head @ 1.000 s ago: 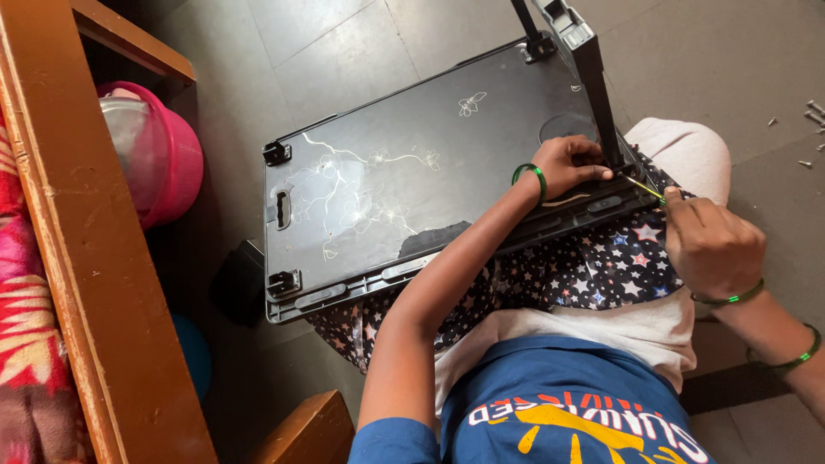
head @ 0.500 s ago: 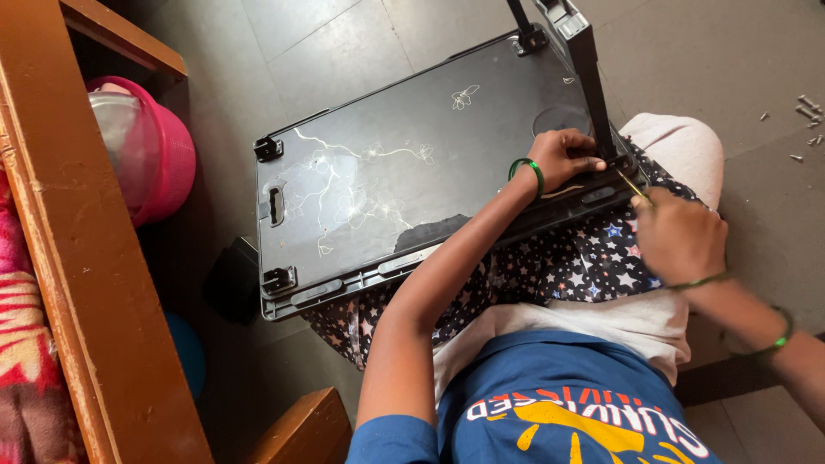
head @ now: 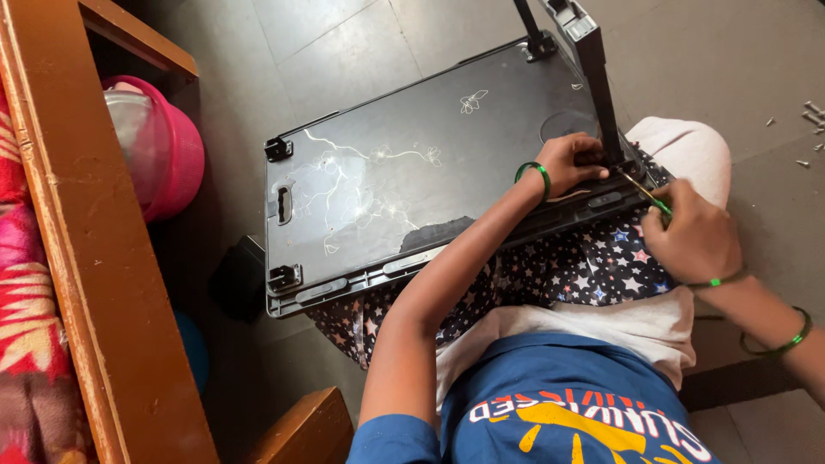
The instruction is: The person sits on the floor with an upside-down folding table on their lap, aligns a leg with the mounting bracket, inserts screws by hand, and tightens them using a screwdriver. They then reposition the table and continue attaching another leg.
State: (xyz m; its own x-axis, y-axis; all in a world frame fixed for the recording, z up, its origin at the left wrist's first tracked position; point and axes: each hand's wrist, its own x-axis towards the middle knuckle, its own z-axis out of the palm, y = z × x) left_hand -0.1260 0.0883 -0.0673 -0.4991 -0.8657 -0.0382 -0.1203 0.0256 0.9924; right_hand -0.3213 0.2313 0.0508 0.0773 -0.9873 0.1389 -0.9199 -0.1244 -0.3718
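A black folding lap table (head: pixel 412 189) lies upside down across my lap, its scratched underside facing up. My left hand (head: pixel 574 161), with a green bangle on the wrist, presses on the table beside the base of an upright black leg (head: pixel 597 77). My right hand (head: pixel 694 236) is closed around a thin screwdriver with a green handle (head: pixel 646 193), whose tip points at the leg's hinge near the table's near edge. A second leg (head: pixel 533 30) stands at the far corner.
A wooden bed frame (head: pixel 94 258) runs down the left side with a red patterned cloth on it. A pink plastic basket (head: pixel 168 150) sits under it. Several small screws (head: pixel 808 116) lie on the grey tiled floor at the right.
My right hand has shifted slightly left toward the hinge with the screwdriver. My left hand has stayed at the leg's base.
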